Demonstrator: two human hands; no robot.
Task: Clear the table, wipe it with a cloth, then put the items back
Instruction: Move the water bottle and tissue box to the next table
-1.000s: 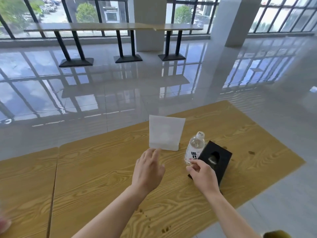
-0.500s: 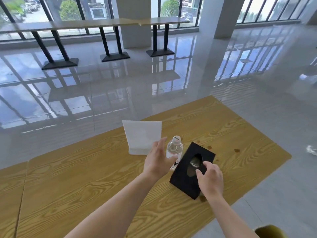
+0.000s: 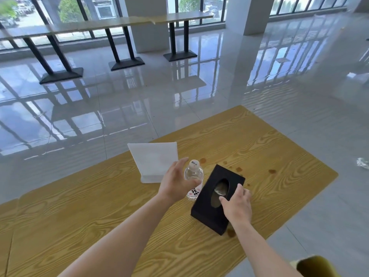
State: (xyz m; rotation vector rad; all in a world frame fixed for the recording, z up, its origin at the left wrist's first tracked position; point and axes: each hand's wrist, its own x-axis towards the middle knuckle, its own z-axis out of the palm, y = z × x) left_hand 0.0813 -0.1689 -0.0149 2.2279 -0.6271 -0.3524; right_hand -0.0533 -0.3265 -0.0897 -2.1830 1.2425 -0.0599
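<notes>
A clear water bottle [image 3: 194, 172] with a white cap stands on the wooden table [image 3: 259, 148]. My left hand [image 3: 175, 182] curls around its left side, fingers spread against it. To its right lies a black tissue box [image 3: 207, 204] with an oval opening on top. My right hand [image 3: 236, 206] rests on the box's near right part, thumb at the rim of the opening. A white upright sign holder [image 3: 154, 160] stands just behind my left hand.
Brown stains [image 3: 272, 171] dot the table past the box. The table's right edge [image 3: 311, 204] and far edge drop to a glossy tiled floor. A crumpled wrapper [image 3: 362, 163] lies on the floor at the right. Long bar tables [image 3: 111, 25] line the windows.
My left hand moved right from the sign holder to the bottle. My right hand moved from the bottle's base onto the tissue box. The view shifted, so the items sit further right.
</notes>
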